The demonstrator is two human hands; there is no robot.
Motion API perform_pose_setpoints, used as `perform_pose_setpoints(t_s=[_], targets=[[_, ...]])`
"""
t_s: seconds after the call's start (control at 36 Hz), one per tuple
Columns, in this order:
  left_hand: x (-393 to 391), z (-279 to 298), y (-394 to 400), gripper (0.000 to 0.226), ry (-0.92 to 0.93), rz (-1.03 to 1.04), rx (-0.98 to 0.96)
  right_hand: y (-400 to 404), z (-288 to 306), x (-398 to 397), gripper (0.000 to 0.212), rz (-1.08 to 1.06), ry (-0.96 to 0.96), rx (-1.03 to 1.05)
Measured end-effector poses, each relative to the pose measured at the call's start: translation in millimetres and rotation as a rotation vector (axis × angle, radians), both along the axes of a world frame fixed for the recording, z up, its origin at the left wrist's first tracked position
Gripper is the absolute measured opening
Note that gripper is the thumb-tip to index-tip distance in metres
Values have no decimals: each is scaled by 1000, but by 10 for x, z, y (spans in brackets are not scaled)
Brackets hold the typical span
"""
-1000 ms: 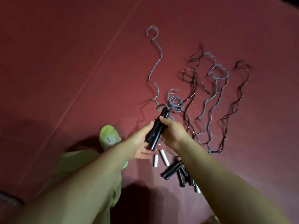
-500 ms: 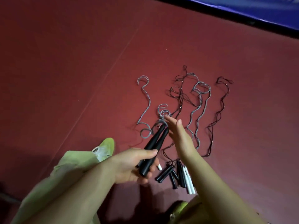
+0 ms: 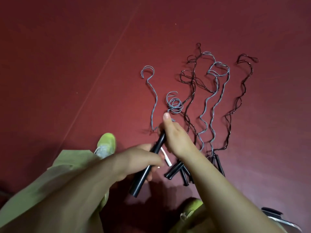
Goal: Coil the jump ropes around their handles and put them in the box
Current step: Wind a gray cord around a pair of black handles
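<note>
Jump rope handles (image 3: 148,163) clamped as a pair in the left hand (image 3: 139,158), their grey cord (image 3: 174,104) trailing onto the red floor (image 3: 67,64).

Head view: the right hand (image 3: 175,138) sits at the handles' upper end, thumb straight; whether its fingers pinch the cord I cannot tell. Likely light, stiff handles; the springy, kinked cord will want to uncoil, so hold near the handle tops. Beyond the grip lie more ropes (image 3: 218,98), with spare handles (image 3: 175,170) beside it. No box is clearly visible.
</note>
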State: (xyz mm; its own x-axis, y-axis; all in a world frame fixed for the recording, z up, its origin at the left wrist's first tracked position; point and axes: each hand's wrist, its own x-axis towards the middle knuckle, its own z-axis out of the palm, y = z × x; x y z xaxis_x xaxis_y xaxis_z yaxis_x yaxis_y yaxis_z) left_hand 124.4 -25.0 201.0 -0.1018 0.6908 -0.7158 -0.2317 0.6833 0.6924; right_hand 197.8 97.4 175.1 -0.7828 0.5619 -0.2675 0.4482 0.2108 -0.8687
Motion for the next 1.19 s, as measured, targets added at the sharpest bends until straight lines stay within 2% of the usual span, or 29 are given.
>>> perform_pose_setpoints(t_s=[0.06,0.11,0.22,0.28,0.36,0.42,0.47,0.53,0.64,0.69,0.72,0.81,0.83,0.86,0.92,1.06,1.19], targets=[[1,-50,33,9,11,30,1,-30,22,-7,73,63,-15,-14],[-30,-54,41,5,-43,57,-5,-27,25,1,78,79,-22,-59],[-166,-7,-1,12,-300,88,66,42,72,23,77,81,-32,-179],[-258,-7,2,8,-415,149,132,45,62,18,74,85,-4,-234],[-403,-35,42,7,-525,224,235,32,-26,14,89,129,0,-227],[-477,-39,58,25,-551,256,289,9,-47,36,93,182,-14,-208],[-505,-34,75,16,-500,286,301,-8,-56,41,94,221,-28,-195],[-513,-36,84,18,-442,327,294,4,-43,49,91,253,-16,-152],[-530,-69,32,12,-406,345,316,4,122,11,64,337,20,-96],[-556,-69,-7,19,-419,352,332,-8,189,-9,47,314,34,-72],[-573,-77,-18,24,-430,360,337,-11,209,-11,49,308,21,-68],[-626,-91,-17,41,-408,396,333,-5,248,-11,91,402,-110,-38],[-642,-98,-14,47,-375,409,318,10,258,-12,91,415,-144,-17],[-653,-93,-3,49,-342,407,300,23,287,-8,82,410,-155,-4],[-665,-76,12,42,-271,352,262,39,328,-1,56,400,-132,1],[-670,-96,49,32,-117,157,146,141,379,23,19,457,-98,124],[-602,-163,64,20,-12,-154,64,242,383,45,18,356,120,-154]])
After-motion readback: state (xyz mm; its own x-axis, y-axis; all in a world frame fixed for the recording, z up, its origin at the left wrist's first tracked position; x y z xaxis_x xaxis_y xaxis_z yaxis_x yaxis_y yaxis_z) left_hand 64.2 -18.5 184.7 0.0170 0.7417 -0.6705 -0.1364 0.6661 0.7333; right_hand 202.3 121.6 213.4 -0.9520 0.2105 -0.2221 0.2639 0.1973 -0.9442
